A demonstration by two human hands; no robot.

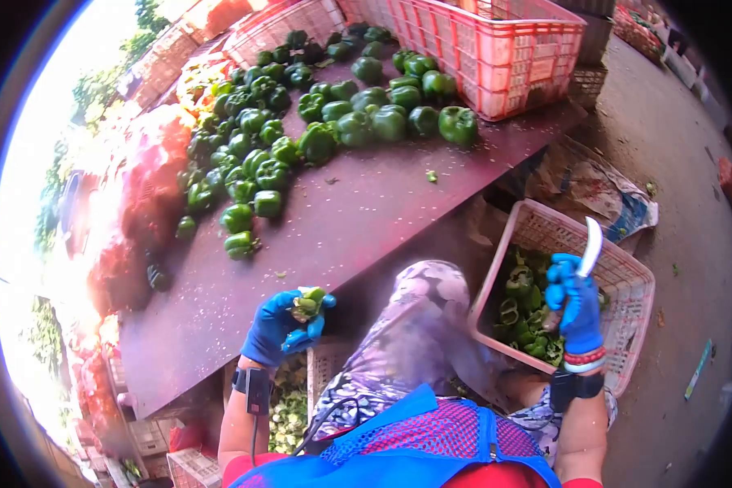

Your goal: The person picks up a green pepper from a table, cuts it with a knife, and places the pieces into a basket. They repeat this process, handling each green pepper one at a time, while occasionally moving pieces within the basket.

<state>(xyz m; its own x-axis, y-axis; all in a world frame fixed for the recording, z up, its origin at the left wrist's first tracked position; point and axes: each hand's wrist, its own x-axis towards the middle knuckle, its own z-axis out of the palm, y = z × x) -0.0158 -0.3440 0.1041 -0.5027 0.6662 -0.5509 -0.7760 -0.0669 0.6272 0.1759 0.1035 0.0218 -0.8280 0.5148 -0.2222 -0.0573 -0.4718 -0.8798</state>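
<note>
Blue gloves cover both my hands. My left hand [285, 328] is closed around a piece of green bell pepper [308, 304] with a pale cut side, just off the table's front edge. In my right hand [576, 302] is a knife [591, 244], its curved pale blade pointing up; the fingers hide the handle. That hand is over the right side of a pink plastic crate [496, 286] holding cut green pepper pieces [525, 301]. Many whole green bell peppers [354, 128] lie loose on the dark reddish table [358, 203] beyond my left hand.
A red plastic crate [529, 65] stands on the table's far right. Full red mesh sacks [134, 203] line the left side. Below my left hand, another crate holds pale green scraps [289, 419]. Crumpled sacking [577, 183] lies on the ground behind the pink crate.
</note>
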